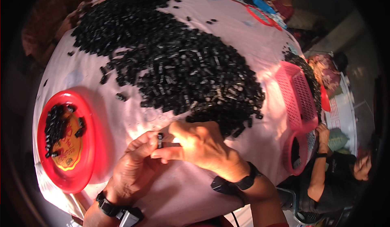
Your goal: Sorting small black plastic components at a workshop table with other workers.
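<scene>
My left hand (136, 162) and my right hand (199, 143) meet over the near part of a white-covered table (252, 52). Between their fingertips they pinch one small black plastic piece (160, 138), held upright. Just beyond the hands lies a large heap of the same small black pieces (170, 60), stretching from far left to the middle right. A red round plate (65, 139) with a yellow centre stands at my left and holds several black pieces. Both wrists wear black bands.
A pink slatted basket (295, 95) lies on its side at the right, with a pink bowl (296, 152) below it. A seated person in black at the lower right rests a hand (323, 131) near that bowl. Red lids and clutter lie at the far edge.
</scene>
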The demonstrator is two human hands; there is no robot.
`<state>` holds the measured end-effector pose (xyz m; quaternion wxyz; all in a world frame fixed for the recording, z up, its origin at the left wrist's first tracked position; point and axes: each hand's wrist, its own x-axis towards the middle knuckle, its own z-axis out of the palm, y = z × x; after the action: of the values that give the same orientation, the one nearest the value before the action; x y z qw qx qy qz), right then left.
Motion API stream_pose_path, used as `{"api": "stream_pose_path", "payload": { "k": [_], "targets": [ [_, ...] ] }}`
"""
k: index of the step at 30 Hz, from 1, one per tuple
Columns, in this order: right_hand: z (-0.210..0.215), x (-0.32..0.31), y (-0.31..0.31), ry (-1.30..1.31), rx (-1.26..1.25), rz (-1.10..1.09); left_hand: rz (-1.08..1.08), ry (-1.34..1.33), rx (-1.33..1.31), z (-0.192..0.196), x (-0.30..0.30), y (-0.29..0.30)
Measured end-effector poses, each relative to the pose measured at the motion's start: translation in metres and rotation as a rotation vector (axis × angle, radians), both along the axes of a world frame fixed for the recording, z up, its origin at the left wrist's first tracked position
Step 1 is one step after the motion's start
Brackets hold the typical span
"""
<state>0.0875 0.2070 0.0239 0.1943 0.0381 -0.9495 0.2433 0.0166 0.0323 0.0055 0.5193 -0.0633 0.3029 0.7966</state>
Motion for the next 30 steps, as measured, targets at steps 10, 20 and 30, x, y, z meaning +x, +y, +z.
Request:
{"api": "stream_pose_path", "payload": {
  "k": [10,20,30],
  "targets": [
    [-0.002,0.000,0.007,0.000,-0.425,-0.085,0.100,0.041,0.046,-0.004,-0.001,0.008],
    [-0.029,0.009,-0.002,0.034,0.116,-0.271,0.028,0.301,-0.014,-0.015,0.001,0.010],
    [0.012,0.064,-0.013,-0.043,-0.039,-0.260,-0.057,0.436,-0.102,-0.009,0.004,0.020]
  ]
}}
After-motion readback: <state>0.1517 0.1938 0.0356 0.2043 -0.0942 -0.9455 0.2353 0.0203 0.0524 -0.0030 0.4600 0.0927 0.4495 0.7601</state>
